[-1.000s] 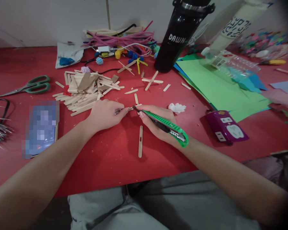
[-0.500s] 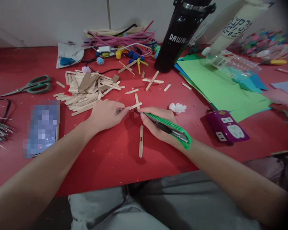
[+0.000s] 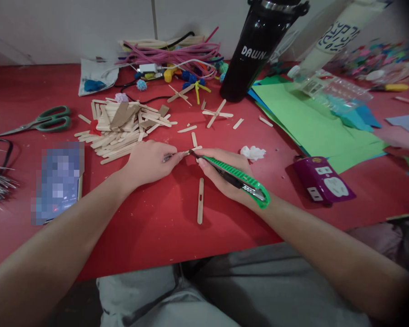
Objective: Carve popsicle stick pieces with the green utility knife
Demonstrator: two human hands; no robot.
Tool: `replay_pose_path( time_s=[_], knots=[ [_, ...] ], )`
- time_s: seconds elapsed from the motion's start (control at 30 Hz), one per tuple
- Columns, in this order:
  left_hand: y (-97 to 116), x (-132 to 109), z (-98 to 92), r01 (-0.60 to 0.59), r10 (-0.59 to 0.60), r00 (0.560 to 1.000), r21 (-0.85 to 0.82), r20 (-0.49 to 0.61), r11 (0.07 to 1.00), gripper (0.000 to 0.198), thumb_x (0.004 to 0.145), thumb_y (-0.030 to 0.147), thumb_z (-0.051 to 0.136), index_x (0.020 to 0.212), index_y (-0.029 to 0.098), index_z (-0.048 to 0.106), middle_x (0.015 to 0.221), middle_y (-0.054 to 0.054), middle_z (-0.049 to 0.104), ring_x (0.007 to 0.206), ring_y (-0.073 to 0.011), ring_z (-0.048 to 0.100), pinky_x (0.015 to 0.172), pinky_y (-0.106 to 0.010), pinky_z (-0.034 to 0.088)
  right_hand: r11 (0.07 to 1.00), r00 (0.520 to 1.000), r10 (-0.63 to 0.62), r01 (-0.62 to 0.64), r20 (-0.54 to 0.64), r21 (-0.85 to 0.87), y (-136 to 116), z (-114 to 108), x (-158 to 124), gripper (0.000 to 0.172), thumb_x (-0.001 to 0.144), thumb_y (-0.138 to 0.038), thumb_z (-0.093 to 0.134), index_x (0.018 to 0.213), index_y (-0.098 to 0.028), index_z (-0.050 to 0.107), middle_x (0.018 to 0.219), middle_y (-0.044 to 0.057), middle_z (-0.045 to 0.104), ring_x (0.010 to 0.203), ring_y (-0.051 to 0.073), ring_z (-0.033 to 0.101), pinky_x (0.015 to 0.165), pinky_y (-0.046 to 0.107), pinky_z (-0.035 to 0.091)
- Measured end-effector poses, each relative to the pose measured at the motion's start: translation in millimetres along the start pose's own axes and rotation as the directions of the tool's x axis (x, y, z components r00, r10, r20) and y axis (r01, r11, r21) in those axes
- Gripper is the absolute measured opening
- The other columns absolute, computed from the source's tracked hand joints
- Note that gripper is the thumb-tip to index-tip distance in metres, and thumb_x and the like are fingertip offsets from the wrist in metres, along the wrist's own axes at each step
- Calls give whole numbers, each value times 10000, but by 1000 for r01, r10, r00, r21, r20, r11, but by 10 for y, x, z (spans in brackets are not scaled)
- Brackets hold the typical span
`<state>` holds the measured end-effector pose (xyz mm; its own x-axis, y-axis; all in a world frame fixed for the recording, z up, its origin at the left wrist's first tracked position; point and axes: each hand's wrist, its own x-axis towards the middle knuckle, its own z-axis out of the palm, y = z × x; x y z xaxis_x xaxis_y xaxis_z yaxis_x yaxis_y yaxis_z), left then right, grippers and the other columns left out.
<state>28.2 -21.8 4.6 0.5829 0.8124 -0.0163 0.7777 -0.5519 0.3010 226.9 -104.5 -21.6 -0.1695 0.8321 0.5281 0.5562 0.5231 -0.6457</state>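
Observation:
My left hand (image 3: 153, 163) pinches one end of a wooden stick (image 3: 198, 148) just above the red table (image 3: 150, 236). Wrapped round a green utility knife (image 3: 236, 175), my right hand (image 3: 225, 177) rests to the right, with the knife's dark tip on or right over the stick. Another stick (image 3: 194, 139) lies behind the held one, partly hidden. Nearer the table's front edge lies a single stick with a slot in it (image 3: 200, 204). Sticks joined in a cross (image 3: 218, 113) lie farther back.
A heap of sticks (image 3: 119, 131), scissors (image 3: 51, 120) and a phone (image 3: 59, 181) are at the left. Behind stands a black bottle (image 3: 255, 50). To the right are crumpled white tissue (image 3: 252, 153), green paper (image 3: 300, 118) and a purple socket block (image 3: 323, 179).
The knife and my right hand have shifted slightly up and left, bringing the tip onto or over the held stick. My left hand has hardly moved.

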Motion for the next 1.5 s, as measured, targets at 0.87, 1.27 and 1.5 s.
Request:
replay_pose_path(
  time_s=[0.87,1.27,1.5],
  knots=[
    [-27,-5,-14,-49,49,999,19,-5,999,476,907,518,363,601,201,542,562,-13,567,535,-139,440,540,-302,228,1000,1000,-4,4,-28,13,-8,19,-11,223,913,-206,569,1120,-205,652,1016,56,726,906,168,702,833,287,570],
    [-10,3,-24,-33,32,999,35,15,999,511,917,547,333,630,207,584,602,-19,606,554,-147,478,543,-306,232,1000,1000,0,0,6,16,-33,-1,1,233,920,-218,549,1133,-226,643,1025,52,722,893,172,704,834,296,571],
    [-5,10,-27,-41,40,999,48,19,998,489,924,520,319,651,204,574,618,-18,607,555,-146,472,544,-303,230,1000,999,-28,28,24,-9,-20,14,-5,212,905,-175,547,1085,-203,656,934,50,731,780,148,702,744,263,568]
  ],
)
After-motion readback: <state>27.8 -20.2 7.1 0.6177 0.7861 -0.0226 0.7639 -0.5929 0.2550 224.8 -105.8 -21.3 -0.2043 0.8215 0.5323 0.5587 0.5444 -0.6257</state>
